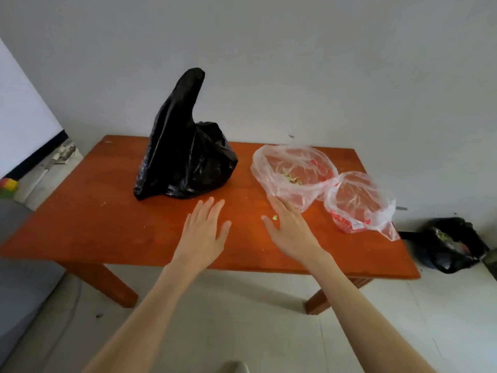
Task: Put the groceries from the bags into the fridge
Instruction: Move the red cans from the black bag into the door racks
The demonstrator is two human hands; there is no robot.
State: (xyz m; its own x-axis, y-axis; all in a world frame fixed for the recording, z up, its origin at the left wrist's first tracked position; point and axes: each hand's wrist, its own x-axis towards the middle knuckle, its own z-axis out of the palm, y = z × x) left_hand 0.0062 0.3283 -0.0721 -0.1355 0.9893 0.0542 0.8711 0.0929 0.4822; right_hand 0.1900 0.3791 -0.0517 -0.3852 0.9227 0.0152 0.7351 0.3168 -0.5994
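Observation:
A black plastic bag (185, 154) stands on the orange wooden table (107, 219), one handle sticking up. To its right lie two clear plastic bags with red print: the larger one (293, 173) holds a few green scraps, the smaller one (360, 203) sits near the table's right edge. My left hand (205, 232) is stretched out flat with straight fingers over the table, just in front of the black bag. My right hand (290, 230) is also flat and empty, its fingertips at the near edge of the larger clear bag. No fridge is in view.
A second black bag (451, 243) with rubbish lies on the floor right of the table. Grey upholstery (16, 265) fills the lower left. A white wall rises behind the table. Small green crumbs dot the tabletop.

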